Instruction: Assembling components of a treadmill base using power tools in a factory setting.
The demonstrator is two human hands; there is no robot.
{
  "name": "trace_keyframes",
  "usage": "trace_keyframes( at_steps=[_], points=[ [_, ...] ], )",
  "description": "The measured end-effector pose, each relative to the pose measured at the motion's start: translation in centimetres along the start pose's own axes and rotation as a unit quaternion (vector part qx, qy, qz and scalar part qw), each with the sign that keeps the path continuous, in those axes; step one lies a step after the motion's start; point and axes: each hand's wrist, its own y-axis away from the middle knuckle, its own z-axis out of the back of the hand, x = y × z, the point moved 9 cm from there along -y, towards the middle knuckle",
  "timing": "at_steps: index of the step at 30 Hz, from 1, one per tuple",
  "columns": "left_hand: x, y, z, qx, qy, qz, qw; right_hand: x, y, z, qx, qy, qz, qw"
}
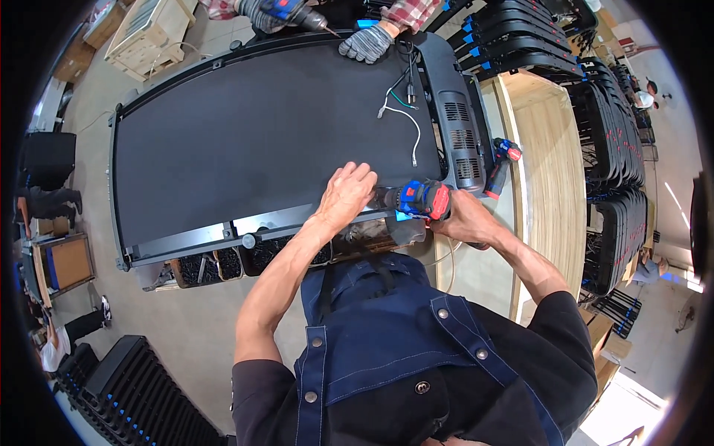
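A treadmill deck lies in front of me, its black belt (238,134) facing up and its vented motor cover (455,123) at the right end. My right hand (467,219) is wrapped round the grip of a blue and red cordless drill (418,199), which points left along the near side rail (294,217). Just ahead of the chuck, my left hand (346,192) rests at the belt's near edge with curled fingers; whatever they pinch is hidden. Loose white, green and black wires (394,104) lie on the belt's right part.
Across the deck, a co-worker's gloved hand (367,44) touches the far edge; their other hand holds a drill (294,11). Another cordless tool (502,167) lies beside the motor cover. Screw bins (197,269) sit below the near rail. Right stand a wooden crate (547,171) and stacked black frames (613,134).
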Motion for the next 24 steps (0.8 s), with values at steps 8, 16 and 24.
trace_keyframes(
  at_steps=[8,16,24],
  points=[
    [0.5,0.1,-0.6,0.012,0.014,0.004,1.000,3.4,-1.3,-0.1,0.026,0.182,0.018,0.983],
    [0.9,0.4,-0.9,0.007,0.028,-0.006,1.000,6.1,-3.3,-0.4,0.102,0.272,-0.023,0.956],
    [-2.3,4.6,3.8,-0.099,0.018,-0.011,0.995,7.7,-2.7,0.7,0.067,0.235,0.098,0.965]
  ],
)
